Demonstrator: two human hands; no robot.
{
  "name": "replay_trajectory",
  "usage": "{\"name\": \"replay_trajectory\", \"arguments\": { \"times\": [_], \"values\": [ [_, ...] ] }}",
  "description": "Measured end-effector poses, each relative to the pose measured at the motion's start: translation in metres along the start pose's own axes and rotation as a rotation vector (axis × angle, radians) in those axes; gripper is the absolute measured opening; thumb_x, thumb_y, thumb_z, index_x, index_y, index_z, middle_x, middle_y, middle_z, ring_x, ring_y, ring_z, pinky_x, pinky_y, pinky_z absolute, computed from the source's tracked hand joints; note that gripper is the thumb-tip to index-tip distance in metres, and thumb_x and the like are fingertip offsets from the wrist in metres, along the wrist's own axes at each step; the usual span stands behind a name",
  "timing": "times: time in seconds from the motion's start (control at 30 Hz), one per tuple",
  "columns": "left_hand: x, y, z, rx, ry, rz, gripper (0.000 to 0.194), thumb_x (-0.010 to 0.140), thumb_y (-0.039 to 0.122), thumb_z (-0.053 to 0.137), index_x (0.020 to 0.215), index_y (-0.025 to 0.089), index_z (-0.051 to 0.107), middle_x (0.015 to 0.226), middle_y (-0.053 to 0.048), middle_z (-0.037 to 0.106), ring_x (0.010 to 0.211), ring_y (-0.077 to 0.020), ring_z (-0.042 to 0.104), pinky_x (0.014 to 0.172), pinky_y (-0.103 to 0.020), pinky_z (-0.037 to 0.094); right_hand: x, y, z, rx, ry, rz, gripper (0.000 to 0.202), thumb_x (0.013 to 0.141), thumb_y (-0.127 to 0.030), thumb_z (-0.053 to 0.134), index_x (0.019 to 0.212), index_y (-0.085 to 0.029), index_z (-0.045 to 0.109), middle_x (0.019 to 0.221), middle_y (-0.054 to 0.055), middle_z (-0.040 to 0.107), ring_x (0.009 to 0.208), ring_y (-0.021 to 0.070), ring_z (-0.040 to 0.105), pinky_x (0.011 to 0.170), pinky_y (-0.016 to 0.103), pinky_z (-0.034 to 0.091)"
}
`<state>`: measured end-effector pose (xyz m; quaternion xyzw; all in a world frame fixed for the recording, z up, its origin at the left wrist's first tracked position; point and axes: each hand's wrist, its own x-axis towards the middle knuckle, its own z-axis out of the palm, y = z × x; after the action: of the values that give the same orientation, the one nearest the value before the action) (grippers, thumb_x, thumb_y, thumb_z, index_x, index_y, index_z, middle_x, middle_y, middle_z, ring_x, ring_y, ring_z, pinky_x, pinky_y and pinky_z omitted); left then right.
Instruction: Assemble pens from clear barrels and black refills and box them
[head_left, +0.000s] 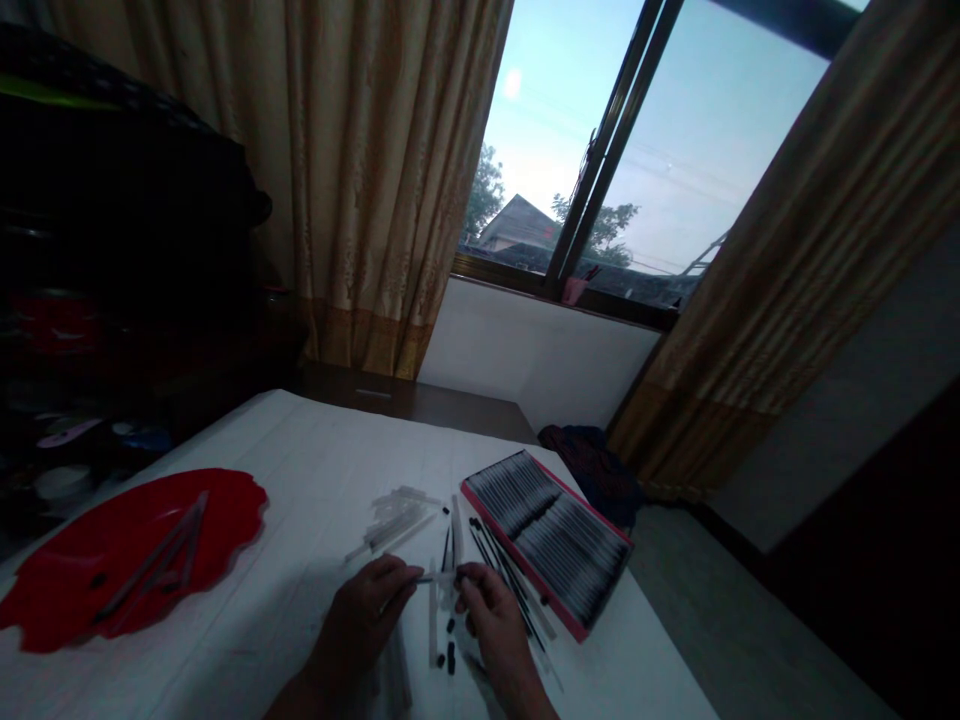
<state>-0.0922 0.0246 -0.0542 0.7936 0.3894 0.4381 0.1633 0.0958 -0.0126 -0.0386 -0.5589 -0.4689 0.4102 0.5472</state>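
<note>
Above the white tabletop, my left hand point(369, 608) pinches one end of a thin clear pen barrel point(442, 577). My right hand point(495, 612) is closed at its other end, where a small dark piece shows between finger and thumb. Below the hands lie several small black caps point(451, 657) and another clear tube point(433, 610). Thin black refills point(504, 560) are scattered by my right hand. Beyond my left hand rests a loose pile of clear tubes point(397, 515). A pink-edged box point(551, 530) to the right holds two rows of clear pens with dark ends.
A red scalloped plate point(247, 520) at the left carries a few clear tubes and a dark bit. Dark clutter point(60, 440) crowds the far left. Behind the white table point(315, 440) are a brown cabinet point(480, 408), curtains point(367, 200) and a window. Dark cloth point(592, 460) lies behind the box.
</note>
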Motion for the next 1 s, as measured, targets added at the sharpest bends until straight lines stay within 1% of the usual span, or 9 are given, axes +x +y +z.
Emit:
{"name": "replay_trajectory", "arguments": {
  "times": [0.1,0.23,0.33,0.43,0.63,0.73,0.83,0.9,1.0],
  "values": [
    [0.001,0.001,0.0,-0.002,-0.016,0.002,0.021,0.089,0.033,0.048,0.098,0.029,0.068,0.089,-0.001,0.069,0.081,-0.0132,0.066,0.073,-0.021,0.054,-0.001,0.0,-0.001,-0.14,0.0,-0.108,0.029,0.078,-0.045,0.058,0.087,-0.018,0.064,0.067,0.0,0.06,0.059,0.0151,0.055,0.058,0.026,0.044],
    [0.001,0.001,0.001,-0.02,-0.021,0.0,0.022,0.089,0.034,0.048,0.097,0.029,0.068,0.087,0.0,0.069,0.079,-0.0129,0.066,0.073,-0.02,0.054,-0.004,-0.004,-0.004,-0.358,-0.01,-0.252,0.027,0.086,-0.042,0.048,0.088,-0.02,0.064,0.08,0.004,0.064,0.07,0.018,0.059,0.066,0.027,0.044],
    [0.0,0.0,0.001,-0.014,-0.028,0.01,0.023,0.09,0.035,0.047,0.097,0.028,0.068,0.087,-0.002,0.069,0.08,-0.0139,0.066,0.073,-0.021,0.054,-0.003,-0.004,-0.004,-0.571,0.015,-0.332,0.033,0.089,-0.044,0.042,0.076,-0.021,0.062,0.074,0.004,0.063,0.069,0.018,0.058,0.064,0.026,0.04],
    [-0.002,-0.002,0.002,0.003,-0.051,0.022,0.025,0.09,0.036,0.046,0.098,0.028,0.069,0.089,-0.004,0.069,0.082,-0.0148,0.066,0.074,-0.023,0.055,0.001,-0.001,-0.002,-0.687,0.026,-0.326,0.044,0.09,-0.049,0.036,0.065,-0.021,0.058,0.064,0.003,0.059,0.061,0.0167,0.055,0.059,0.026,0.035],
    [-0.001,0.0,0.002,0.009,-0.065,0.038,0.025,0.09,0.036,0.046,0.096,0.028,0.069,0.089,-0.004,0.069,0.081,-0.0151,0.067,0.073,-0.023,0.055,0.001,0.003,-0.001,-0.518,-0.035,-0.151,0.055,0.09,-0.055,0.03,0.051,-0.021,0.05,0.048,-0.002,0.048,0.049,0.0141,0.047,0.051,0.025,0.031],
    [0.0,0.001,0.001,0.0,-0.075,0.036,0.025,0.09,0.035,0.045,0.096,0.027,0.069,0.088,-0.004,0.069,0.08,-0.015,0.067,0.072,-0.023,0.055,-0.006,0.0,-0.004,-0.384,-0.091,-0.151,0.042,0.092,-0.046,0.033,0.07,-0.02,0.057,0.062,-0.001,0.055,0.057,0.0138,0.051,0.056,0.024,0.036],
    [0.001,0.001,0.0,-0.007,-0.092,0.024,0.023,0.09,0.033,0.047,0.096,0.027,0.068,0.088,-0.004,0.069,0.08,-0.0152,0.067,0.072,-0.023,0.055,-0.012,-0.004,-0.008,-0.319,-0.123,-0.177,0.023,0.089,-0.037,0.043,0.088,-0.02,0.058,0.075,0.0,0.058,0.064,0.0138,0.054,0.059,0.023,0.039],
    [0.001,0.001,-0.001,-0.012,-0.101,0.024,0.022,0.089,0.032,0.048,0.096,0.027,0.068,0.089,-0.004,0.069,0.081,-0.0151,0.067,0.073,-0.023,0.055,-0.013,-0.006,-0.009,-0.355,-0.115,-0.203,0.019,0.087,-0.034,0.047,0.083,-0.019,0.058,0.072,-0.001,0.057,0.065,0.0139,0.053,0.059,0.022,0.038],
    [0.002,0.0,-0.002,-0.017,-0.097,0.036,0.021,0.089,0.031,0.05,0.096,0.027,0.069,0.088,-0.003,0.069,0.08,-0.0146,0.067,0.072,-0.022,0.055,-0.008,-0.006,-0.008,-0.486,-0.095,-0.219,0.026,0.088,-0.035,0.044,0.071,-0.019,0.056,0.064,-0.002,0.055,0.062,0.0136,0.052,0.057,0.022,0.035]
  ]
}}
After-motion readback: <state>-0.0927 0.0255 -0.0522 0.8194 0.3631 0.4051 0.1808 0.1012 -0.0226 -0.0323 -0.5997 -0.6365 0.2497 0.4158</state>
